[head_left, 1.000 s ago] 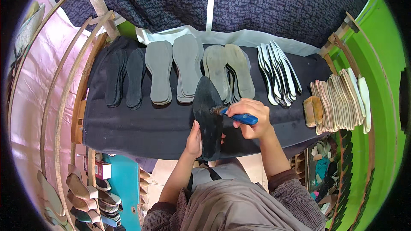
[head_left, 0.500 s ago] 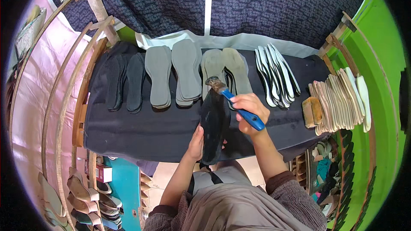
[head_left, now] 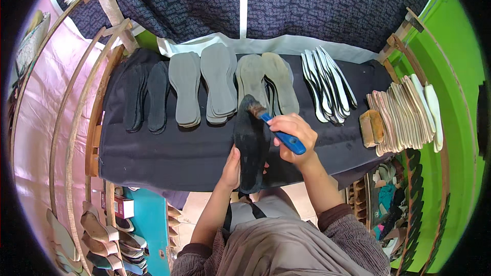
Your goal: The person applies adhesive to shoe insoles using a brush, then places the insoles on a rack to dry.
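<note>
My left hand (head_left: 233, 167) is closed round the lower part of a black shoe sole (head_left: 250, 153), its fingers partly hidden behind it. The sole is held lengthwise, its far end pointing away from me, above the near part of the dark-covered table. In my right hand (head_left: 294, 137) is a paintbrush (head_left: 287, 141) with a blue handle. Its brown, dark-tipped bristles touch the sole's upper surface near the far end. Just beyond lie olive-grey soles (head_left: 252, 74) and grey sole stacks (head_left: 220, 76).
Black soles (head_left: 134, 97) lie on the dark tablecloth (head_left: 148, 158) at the left. White-edged soles (head_left: 325, 84) and a row of beige soles (head_left: 404, 117) with a yellowish block (head_left: 372, 128) are to the right. Wooden racks (head_left: 76, 122) flank the table.
The brush has moved slightly left and nearer, from the sole's far tip onto its upper face. My left hand still holds the sole, and the view has shifted a little.
</note>
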{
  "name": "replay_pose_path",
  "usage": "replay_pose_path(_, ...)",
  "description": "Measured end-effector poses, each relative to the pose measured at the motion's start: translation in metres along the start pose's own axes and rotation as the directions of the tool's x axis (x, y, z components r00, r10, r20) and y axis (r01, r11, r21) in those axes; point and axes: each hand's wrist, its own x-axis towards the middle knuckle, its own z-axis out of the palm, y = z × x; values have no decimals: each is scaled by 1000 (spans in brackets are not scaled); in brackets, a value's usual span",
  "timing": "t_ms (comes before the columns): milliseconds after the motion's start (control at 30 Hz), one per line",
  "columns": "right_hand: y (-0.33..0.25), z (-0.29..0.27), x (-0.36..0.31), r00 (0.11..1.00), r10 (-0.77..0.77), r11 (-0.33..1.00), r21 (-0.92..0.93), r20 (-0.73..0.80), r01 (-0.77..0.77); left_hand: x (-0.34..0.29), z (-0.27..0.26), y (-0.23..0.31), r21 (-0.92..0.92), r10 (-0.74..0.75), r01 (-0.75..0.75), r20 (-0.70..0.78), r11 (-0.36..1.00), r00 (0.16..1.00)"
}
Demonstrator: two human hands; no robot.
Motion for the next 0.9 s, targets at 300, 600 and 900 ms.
replay_pose_path(300, 3, -4, 10, 996, 63, 998, -21, -70, -65, -2, -2, -2, -28, -17, 18, 9, 999, 1000)
replay_pose_path(600, -10, -19, 3, 985, 162, 978, 124, 59, -168, -2, -7, -1, -79, -37, 35, -29, 996, 999)
replay_pose_path(900, -8, -17, -2, 979, 116, 979, 150, 168, -141, -1, 3, 5, -47, -49, 46, -64, 998, 997)
